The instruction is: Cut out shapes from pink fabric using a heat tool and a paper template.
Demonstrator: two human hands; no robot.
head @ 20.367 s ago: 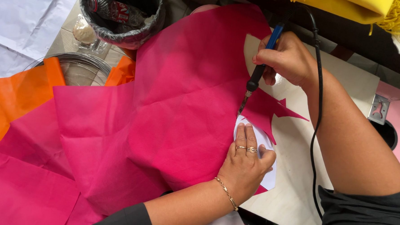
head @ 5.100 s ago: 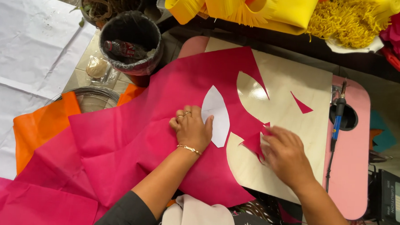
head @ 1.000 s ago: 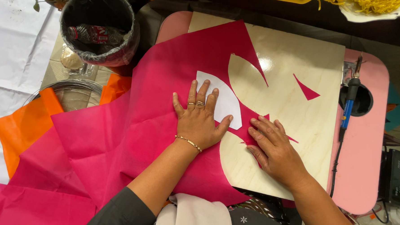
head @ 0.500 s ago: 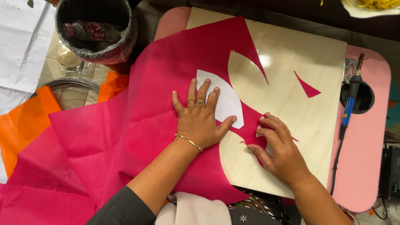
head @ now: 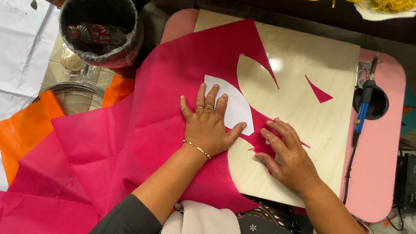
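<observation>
A large sheet of magenta fabric [head: 136, 142] lies over a light wooden board [head: 310, 121]. My left hand [head: 210, 124] rests flat on the fabric, fingers spread, its fingertips at the edge of a white petal-shaped paper template [head: 236, 106]. My right hand [head: 286, 155] presses with bent fingers on a narrow strip of the fabric beside a petal-shaped hole cut in it. A small cut scrap of magenta fabric [head: 319, 91] lies loose on the board. Neither hand grips anything.
A blue-handled hot cutting tool [head: 363, 107] rests in a round holder on the pink table [head: 379, 162] at right, its cord running to a black box [head: 413, 184]. Orange fabric [head: 20, 127], a lined bin [head: 99, 25] and a wire coil [head: 73, 94] are at left.
My right hand has slid slightly right along the fabric strip and curled its fingers. The left hand has stayed flat in place.
</observation>
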